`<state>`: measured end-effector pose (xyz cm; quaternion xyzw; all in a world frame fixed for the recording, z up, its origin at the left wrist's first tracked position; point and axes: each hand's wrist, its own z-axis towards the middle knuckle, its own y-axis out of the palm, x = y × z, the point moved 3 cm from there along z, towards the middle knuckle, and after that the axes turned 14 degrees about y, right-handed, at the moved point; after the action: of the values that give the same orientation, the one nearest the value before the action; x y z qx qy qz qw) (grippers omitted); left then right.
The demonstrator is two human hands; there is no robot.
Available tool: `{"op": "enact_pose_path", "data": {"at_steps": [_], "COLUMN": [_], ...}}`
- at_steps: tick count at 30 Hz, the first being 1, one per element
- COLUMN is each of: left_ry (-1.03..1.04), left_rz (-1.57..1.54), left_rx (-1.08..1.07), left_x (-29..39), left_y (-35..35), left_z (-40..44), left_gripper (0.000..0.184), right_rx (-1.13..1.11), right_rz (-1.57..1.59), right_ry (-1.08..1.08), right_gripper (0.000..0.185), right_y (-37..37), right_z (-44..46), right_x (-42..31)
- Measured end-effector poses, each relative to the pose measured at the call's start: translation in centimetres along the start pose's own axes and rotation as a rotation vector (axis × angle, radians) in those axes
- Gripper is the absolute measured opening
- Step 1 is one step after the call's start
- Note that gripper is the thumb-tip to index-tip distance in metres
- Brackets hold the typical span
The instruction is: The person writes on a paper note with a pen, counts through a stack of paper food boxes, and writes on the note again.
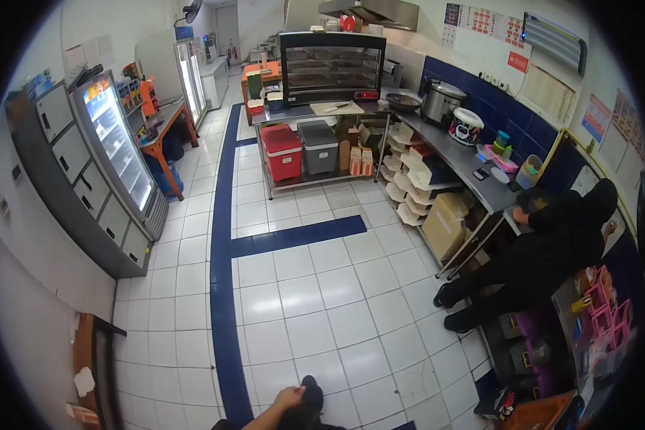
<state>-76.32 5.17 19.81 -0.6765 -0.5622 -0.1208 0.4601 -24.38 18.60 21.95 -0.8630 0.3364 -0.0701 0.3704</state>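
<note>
Hanging near dark shoe (pixel 312 389), left hand (pixel 291 398) seen loosely curled, grip unclear; slip could be caused by glossy tiles (pixel 315 290).

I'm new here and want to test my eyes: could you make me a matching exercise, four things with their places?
1. Red cooler
2. Patterned cooker
3. Carton
4. Wearer's hand

A. Beside a dark shoe, in view
B. Beneath the counter
C. Just left of the grey cooler
D. Next to the steel pot

Pairs: 1-C, 2-D, 3-B, 4-A
</note>
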Motion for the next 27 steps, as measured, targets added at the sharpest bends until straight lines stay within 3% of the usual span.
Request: {"op": "enact_pose_path", "data": {"at_steps": [3, 4, 5, 7, 9, 10, 12, 15, 19, 23, 27], "left_ry": [0.153, 0.18, 0.227, 0.332, 0.431, 0.431, 0.653, 0.544, 0.455, 0.393, 0.401], "left_rz": [-0.168, -0.14, -0.151, -0.284, -0.219, -0.201, -0.666, -0.437, -0.51, -0.446, -0.511], "left_rx": [0.073, 0.071, 0.075, 0.098, 0.125, 0.13, 0.164, 0.037, 0.078, 0.316, 0.508], "left_x": [5.0, 6.0, 7.8, 14.3, 22.9, 25.2, 29.3, 32.4, 36.0, 38.5, 42.9], "left_y": [-5.0, -6.0, -7.0, -10.5, -15.0, -15.5, -17.6, -22.2, -28.7, -34.9, -41.2], "left_z": [3.7, 5.9, 7.6, 9.5, 10.1, 11.6, 15.2, 21.3, 28.5, 34.7, 38.0], "left_gripper": [0.057, 0.054, 0.054, 0.052, 0.043, 0.043, 0.039, 0.035, 0.031, 0.028, 0.026], "right_rx": [0.105, 0.09, 0.156, -0.197, -0.308, -0.32, -0.6, -0.646, -0.69, -0.85, -0.891], "right_rz": [0.013, -0.004, 0.148, 0.366, 0.532, 0.545, 0.744, 0.866, 0.685, 0.646, 0.389], "right_ry": [-0.391, -0.477, -0.346, -0.435, -0.647, -0.65, -0.553, -0.568, -0.611, -0.76, -0.851], "right_gripper": [0.051, 0.047, 0.042, 0.041, 0.039, 0.039, 0.042, 0.042, 0.04, 0.04, 0.038], "right_y": [4.8, 4.2, 1.1, 0.8, 0.0, -0.5, -0.8, -0.9, -2.3, -3.3, -5.0], "right_z": [9.2, 6.3, -2.3, -5.4, -10.5, -12.3, -14.8, -15.3, -14.2, -12.6, -12.3], "right_x": [-7.5, -14.3, -23.7, -34.6, -44.0, -47.7, -54.4, -63.4, -75.0, -87.3, -99.8]}}
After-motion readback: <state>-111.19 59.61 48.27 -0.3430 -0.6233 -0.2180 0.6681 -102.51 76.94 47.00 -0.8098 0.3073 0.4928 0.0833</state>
